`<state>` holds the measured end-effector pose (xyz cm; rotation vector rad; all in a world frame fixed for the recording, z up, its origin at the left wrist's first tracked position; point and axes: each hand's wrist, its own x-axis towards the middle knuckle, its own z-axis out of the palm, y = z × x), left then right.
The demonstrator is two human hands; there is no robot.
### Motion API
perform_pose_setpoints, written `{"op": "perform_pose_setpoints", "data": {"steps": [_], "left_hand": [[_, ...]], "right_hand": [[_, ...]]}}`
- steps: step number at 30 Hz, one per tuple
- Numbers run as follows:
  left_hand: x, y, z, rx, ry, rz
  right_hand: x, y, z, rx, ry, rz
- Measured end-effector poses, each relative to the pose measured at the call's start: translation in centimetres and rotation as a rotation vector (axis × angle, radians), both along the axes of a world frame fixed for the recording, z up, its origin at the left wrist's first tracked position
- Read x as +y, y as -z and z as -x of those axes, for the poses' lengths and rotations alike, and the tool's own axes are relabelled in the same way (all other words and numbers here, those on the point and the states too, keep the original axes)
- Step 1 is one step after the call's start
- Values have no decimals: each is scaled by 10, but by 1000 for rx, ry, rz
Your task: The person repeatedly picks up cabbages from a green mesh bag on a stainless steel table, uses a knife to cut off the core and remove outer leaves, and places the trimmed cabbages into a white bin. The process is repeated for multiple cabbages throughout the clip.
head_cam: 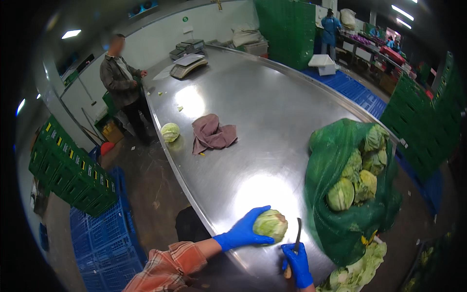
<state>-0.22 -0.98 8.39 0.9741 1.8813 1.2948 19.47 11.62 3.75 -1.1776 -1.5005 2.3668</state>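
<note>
Both of my hands wear blue gloves. My left hand grips a green cabbage from its left side, above the near end of the steel table. A brownish patch shows on the cabbage's upper right. Just right of it, my right hand holds a knife by its handle, the dark blade pointing up and away from me. To the right, a green mesh sack lies open with several cabbages in its mouth. Loose cabbage leaves lie at the near right, below the sack.
A mauve cloth and another cabbage lie farther up the table. At its far end stands a weighing scale. A person stands at the left edge. Green crates on blue pallets stand at left.
</note>
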Motion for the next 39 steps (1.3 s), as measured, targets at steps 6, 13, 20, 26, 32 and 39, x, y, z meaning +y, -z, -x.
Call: {"op": "perform_pose_setpoints", "data": {"steps": [6,13,20,26,32,39], "left_hand": [[-45,48,11,319,-59,244],[-36,55,7,213,-111,243],[-35,63,12,229,-105,336],[-33,61,4,293,-91,334],[-29,61,-8,370,-166,375],[-47,79,-10,114,-260,24]], "right_hand": [[-25,27,31,234,-222,-886],[-22,18,43,-194,-643,-990],[-26,6,41,-169,-679,-1060],[-25,20,47,-236,-692,-1041],[-20,24,65,-335,-722,-1003],[4,38,81,-64,-703,-144]]}}
